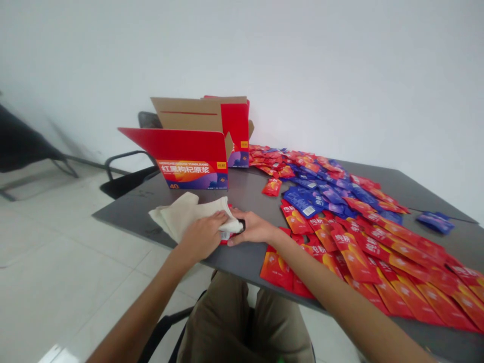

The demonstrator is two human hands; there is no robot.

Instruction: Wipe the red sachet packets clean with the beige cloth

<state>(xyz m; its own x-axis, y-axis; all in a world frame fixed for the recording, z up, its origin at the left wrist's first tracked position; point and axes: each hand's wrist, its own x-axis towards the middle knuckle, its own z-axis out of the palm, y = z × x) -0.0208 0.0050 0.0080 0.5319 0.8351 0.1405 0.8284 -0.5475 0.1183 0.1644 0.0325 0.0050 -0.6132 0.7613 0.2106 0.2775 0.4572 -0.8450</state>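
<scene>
My left hand [204,233], its fingers closed, presses a cream cloth [179,216] onto a red pouch [226,235] near the table's front edge. The cloth covers most of that pouch, and its loose end spreads to the left. At the pouch's right end my right hand [250,228] grips it between thumb and fingers. A small black piece [242,225] shows beside the right fingers; I cannot make out what it is. Just right of my right forearm lie rows of red pouches [351,252].
Two open red cartons, a front one [192,161] and a rear one [238,126], stand at the table's back left. Blue packets [321,194] and smaller red packets [272,186] are heaped across the grey table [249,184]. A black chair [128,181] stands behind its left edge.
</scene>
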